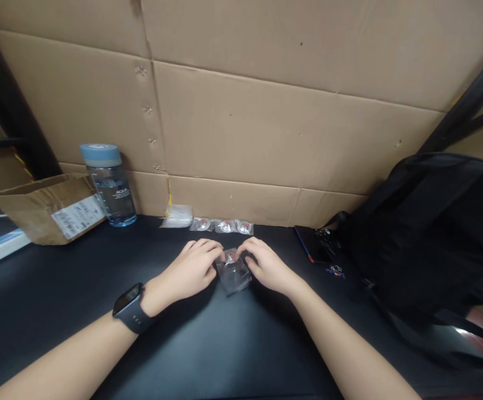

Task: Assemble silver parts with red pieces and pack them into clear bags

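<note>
At the middle of the black table (233, 344), a small clear plastic bag (234, 273) with a red-and-white piece inside is held between both hands. The left hand (194, 269), with a dark watch (131, 307) on its wrist, is curled over the bag's left edge, its fingertips pinched at the top corner; the right hand (268, 265) is likewise bent over the right edge, fingers closed on the upper rim. The bag lies flat on the table and appears to be worked at its mouth, though whether it is sealed cannot be told. Behind it, three similar small bags (224, 225) are laid in a row against the cardboard wall (266, 122), apparently finished, beside a stack of clear bags (176, 216) that seems still unused. By this judgement several pieces are done and one is in hand. A water bottle (110, 185) and a black backpack (433, 228) are set aside at either end.
</note>
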Tool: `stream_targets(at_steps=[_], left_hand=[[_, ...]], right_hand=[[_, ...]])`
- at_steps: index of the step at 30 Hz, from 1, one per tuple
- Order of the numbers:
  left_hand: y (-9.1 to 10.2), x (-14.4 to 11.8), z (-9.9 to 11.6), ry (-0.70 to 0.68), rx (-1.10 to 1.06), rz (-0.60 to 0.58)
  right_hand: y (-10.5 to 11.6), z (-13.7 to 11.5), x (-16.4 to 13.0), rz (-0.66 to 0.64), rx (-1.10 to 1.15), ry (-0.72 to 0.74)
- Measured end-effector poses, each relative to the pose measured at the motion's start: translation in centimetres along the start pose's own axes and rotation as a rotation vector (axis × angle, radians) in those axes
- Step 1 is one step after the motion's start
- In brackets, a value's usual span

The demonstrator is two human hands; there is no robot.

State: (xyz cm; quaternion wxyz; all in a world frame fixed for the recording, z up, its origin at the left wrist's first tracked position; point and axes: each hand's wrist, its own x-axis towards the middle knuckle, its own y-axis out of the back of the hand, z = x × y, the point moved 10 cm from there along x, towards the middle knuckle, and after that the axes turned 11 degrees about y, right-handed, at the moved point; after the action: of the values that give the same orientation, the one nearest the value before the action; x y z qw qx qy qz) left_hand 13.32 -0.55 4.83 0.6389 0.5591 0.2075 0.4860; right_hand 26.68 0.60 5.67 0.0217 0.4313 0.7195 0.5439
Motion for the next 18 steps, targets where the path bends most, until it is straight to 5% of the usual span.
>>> stream_targets(at_steps=[7, 18], left_hand=[[-0.8, 0.0, 0.9, -0.034, -0.034, -0.003], [0.3, 0.6, -1.4, 0.065, -0.057, 0.063]], right_hand=[[-0.9, 1.3, -0.5, -0.069, -0.085, -0.018], [-0.9, 1.3, -0.1, -0.070, 0.008, 0.019]])
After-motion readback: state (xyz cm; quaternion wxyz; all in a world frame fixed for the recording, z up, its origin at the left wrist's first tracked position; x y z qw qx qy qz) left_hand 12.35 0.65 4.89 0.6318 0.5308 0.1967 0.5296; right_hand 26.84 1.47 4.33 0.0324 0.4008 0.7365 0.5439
